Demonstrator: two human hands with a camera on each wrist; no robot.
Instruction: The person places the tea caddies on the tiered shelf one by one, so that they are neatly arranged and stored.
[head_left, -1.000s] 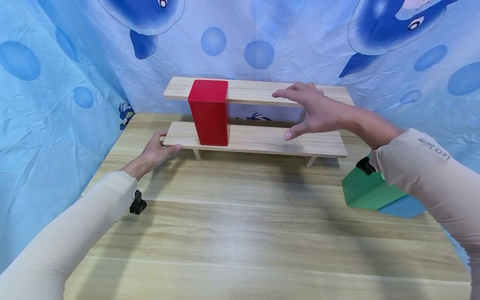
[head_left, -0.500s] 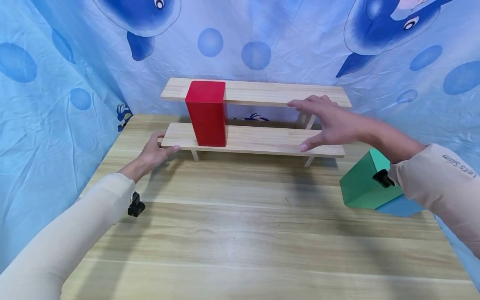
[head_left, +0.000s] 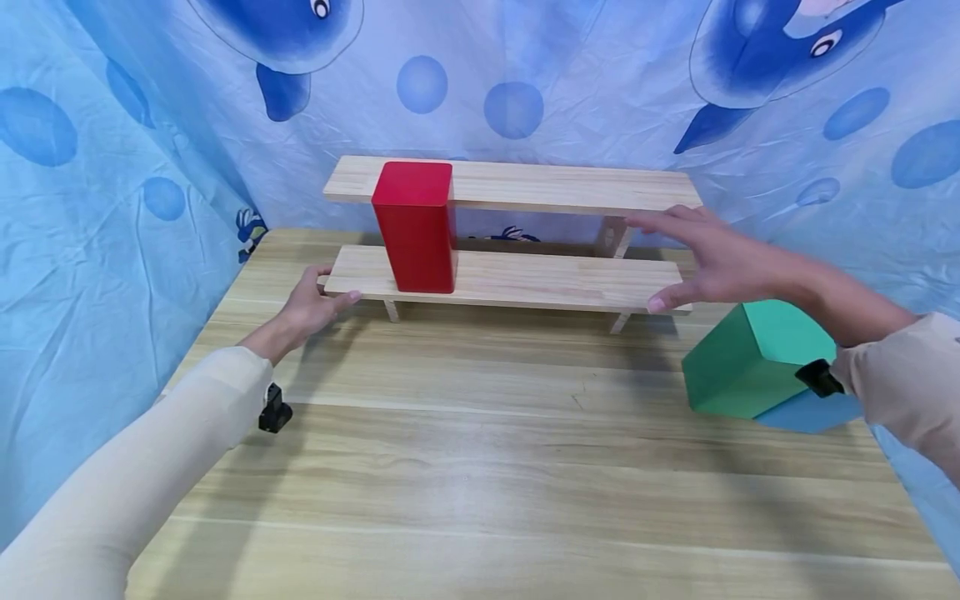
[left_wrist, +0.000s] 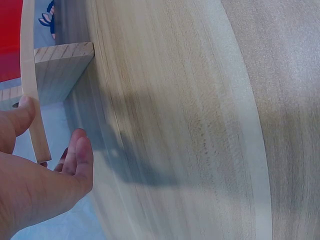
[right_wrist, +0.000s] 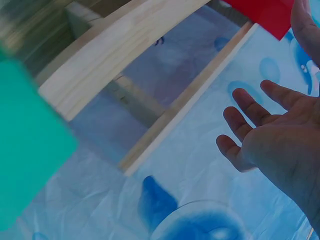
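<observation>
A two-tier wooden shelf [head_left: 540,279] stands at the back of the table, its lower board in front of the higher one. On the lower board, left of the middle, a tall red box [head_left: 416,242] stands upright. My left hand [head_left: 306,307] holds the left end of the lower board; the left wrist view has the thumb [left_wrist: 22,116] against the board and the fingers curled on its other side. Near the shelf's right end my right hand [head_left: 723,260] hovers with fingers spread and nothing in its grasp, as the right wrist view [right_wrist: 280,125] also shows.
A green box [head_left: 735,375] with a blue part [head_left: 813,411] at its base stands on the table [head_left: 450,467] at the right, below my right forearm. Blue cloth [head_left: 465,50] printed with dolphins hangs behind and at both sides.
My right hand has moved right, from above the shelf's middle to its right end, fingers still spread. My left hand, the shelf and the red box stay in place.
</observation>
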